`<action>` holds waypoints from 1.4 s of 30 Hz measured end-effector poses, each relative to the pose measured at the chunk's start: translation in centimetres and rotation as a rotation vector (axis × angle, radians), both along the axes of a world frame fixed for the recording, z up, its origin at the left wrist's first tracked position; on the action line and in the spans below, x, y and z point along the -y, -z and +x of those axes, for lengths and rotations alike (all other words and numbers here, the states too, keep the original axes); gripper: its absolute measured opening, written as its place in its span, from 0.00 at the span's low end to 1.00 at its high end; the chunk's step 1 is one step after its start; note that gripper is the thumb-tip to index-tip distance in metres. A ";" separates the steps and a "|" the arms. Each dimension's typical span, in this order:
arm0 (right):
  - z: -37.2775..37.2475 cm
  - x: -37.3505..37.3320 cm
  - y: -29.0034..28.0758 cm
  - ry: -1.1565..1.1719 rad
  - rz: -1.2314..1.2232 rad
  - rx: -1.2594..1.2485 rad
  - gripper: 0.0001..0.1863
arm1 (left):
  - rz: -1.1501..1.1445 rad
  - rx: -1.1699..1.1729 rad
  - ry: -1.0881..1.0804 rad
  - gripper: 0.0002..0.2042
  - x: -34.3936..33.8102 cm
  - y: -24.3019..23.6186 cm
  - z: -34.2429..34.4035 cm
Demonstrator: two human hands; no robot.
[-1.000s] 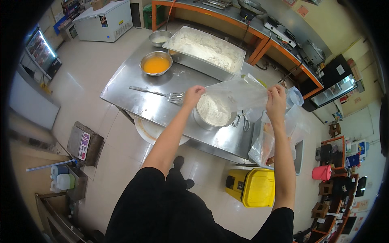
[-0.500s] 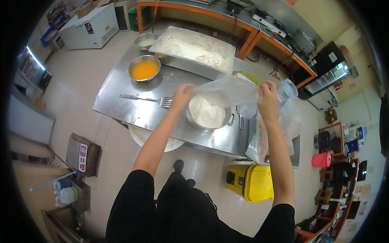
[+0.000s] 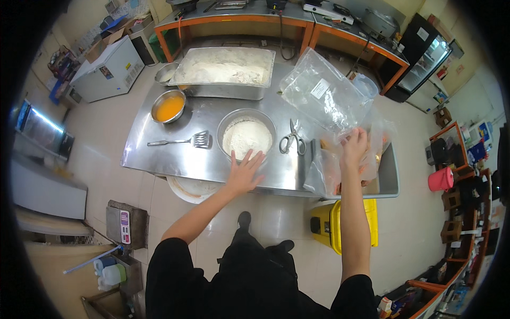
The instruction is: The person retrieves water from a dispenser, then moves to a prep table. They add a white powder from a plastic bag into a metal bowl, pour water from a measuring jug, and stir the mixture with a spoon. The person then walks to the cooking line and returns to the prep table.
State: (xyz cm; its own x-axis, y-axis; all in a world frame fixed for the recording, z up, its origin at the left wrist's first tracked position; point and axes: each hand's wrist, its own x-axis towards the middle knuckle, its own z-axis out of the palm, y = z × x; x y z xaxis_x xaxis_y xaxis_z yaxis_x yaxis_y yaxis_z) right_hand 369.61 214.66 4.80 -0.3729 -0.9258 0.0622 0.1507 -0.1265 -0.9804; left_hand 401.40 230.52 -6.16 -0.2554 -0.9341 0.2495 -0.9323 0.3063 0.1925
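My left hand (image 3: 245, 173) has its fingers spread at the near rim of a round metal bowl (image 3: 272, 133) and holds nothing. White flour (image 3: 247, 137) fills the lower part of that bowl. To the right, my right hand (image 3: 354, 148) is closed on the lower corner of a clear plastic bag (image 3: 325, 90), which has a white label and looks flat. Under this hand is a grey bin (image 3: 392, 173) with bags of orange-coloured pieces. Scissors (image 3: 292, 141) lie between bowl and bin. A slotted metal turner (image 3: 199, 139) lies left of the bowl.
A bowl of orange liquid (image 3: 170, 109) and a deep metal tray (image 3: 223, 91) of flour stand at the back of the steel table (image 3: 154, 154). A smaller bowl (image 3: 166, 73) sits beside the tray. Below the table are a yellow bin (image 3: 348, 228) and a white basin (image 3: 194, 194).
The plastic bag, held above the bowl by both hands before, is now off to the right in my right hand. My left hand has let go and moved to the bowl's near rim.
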 end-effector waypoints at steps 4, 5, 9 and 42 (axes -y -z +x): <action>-5.9 -1.8 -1.2 0.016 -0.031 0.166 0.07 | 0.072 0.160 -0.138 0.27 3.9 0.7 -0.2; -7.9 -2.3 -1.6 0.011 -0.036 0.175 0.07 | 0.099 0.199 -0.235 0.25 4.8 0.5 0.2; -15.8 -5.9 -1.4 -0.005 -0.058 0.334 0.08 | -0.137 -0.037 -0.546 0.18 5.4 -0.2 3.5; -29.5 -50.1 25.9 0.429 0.531 0.893 0.14 | 1.019 -0.872 -0.920 0.23 -14.1 18.1 0.4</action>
